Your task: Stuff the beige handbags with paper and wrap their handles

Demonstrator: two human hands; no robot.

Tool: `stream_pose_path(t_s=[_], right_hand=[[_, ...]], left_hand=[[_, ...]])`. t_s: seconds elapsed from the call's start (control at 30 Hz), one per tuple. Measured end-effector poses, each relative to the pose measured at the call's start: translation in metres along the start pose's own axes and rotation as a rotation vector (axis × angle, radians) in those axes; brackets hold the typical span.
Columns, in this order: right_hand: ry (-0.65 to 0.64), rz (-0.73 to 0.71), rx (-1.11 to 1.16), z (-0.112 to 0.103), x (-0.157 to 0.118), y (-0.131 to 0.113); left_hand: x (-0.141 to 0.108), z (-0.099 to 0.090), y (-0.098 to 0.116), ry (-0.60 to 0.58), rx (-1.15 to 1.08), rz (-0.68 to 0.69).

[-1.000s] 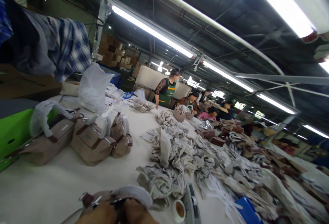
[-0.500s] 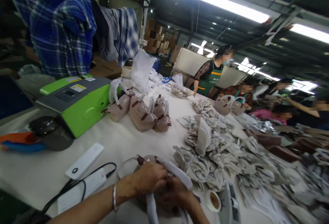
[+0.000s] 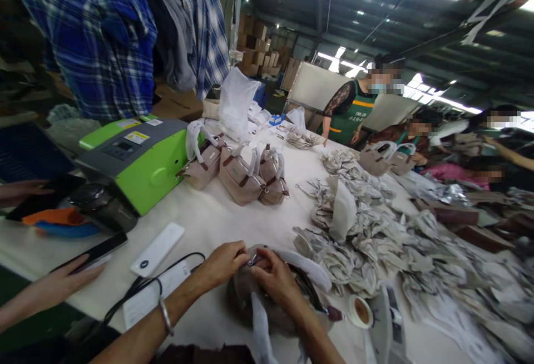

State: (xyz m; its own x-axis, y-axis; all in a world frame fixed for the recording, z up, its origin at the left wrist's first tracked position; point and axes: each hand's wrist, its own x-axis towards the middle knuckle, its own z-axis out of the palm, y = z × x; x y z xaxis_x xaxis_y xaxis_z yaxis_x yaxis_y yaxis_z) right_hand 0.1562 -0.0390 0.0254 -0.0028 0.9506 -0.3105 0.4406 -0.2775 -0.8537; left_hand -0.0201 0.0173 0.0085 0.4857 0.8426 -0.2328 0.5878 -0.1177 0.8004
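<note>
The left hand (image 3: pixel 225 265) pinches its fingertips together at the rim of the open taupe bag (image 3: pixel 242 297) on the pale table (image 3: pixel 208 208), near the tape roll (image 3: pixel 362 312); the right hand (image 3: pixel 278 280) curls there, its grip unclear

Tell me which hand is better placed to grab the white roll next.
Right hand, I judge: it is nearer the white roll, while the left hand would have to reach across the handbag.

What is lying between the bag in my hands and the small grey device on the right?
The head view shows a brown-cored white roll between the bag and the grey device.
</note>
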Motion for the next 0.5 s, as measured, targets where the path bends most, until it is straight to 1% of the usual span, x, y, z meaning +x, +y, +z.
stream_pose_path(t_s=[0.1,0.17,0.23,0.33,0.37,0.43,0.5], right_hand=[[0.036,0.103,0.123,0.007,-0.002,0.001],[0.093,0.092,0.123,0.007,-0.006,0.0],[0.115,0.011,-0.002,0.003,-0.012,-0.003],[0.089,-0.091,-0.355,-0.003,-0.02,-0.01],[0.084,-0.11,-0.437,-0.005,-0.021,-0.012],[0.097,-0.109,-0.471,-0.007,-0.022,-0.016],[0.132,-0.078,-0.418,-0.008,-0.023,-0.018]], left_hand=[[-0.001,0.008,0.002,-0.065,-0.159,-0.003],[-0.001,0.013,0.0,-0.091,-0.26,-0.023],[0.0,0.018,-0.001,-0.097,-0.339,-0.043],[0.0,0.023,0.002,-0.091,-0.408,-0.076],[0.0,0.024,0.004,-0.085,-0.422,-0.088],[-0.002,0.026,0.009,-0.064,-0.441,-0.104],[-0.005,0.027,0.013,-0.031,-0.46,-0.108]])
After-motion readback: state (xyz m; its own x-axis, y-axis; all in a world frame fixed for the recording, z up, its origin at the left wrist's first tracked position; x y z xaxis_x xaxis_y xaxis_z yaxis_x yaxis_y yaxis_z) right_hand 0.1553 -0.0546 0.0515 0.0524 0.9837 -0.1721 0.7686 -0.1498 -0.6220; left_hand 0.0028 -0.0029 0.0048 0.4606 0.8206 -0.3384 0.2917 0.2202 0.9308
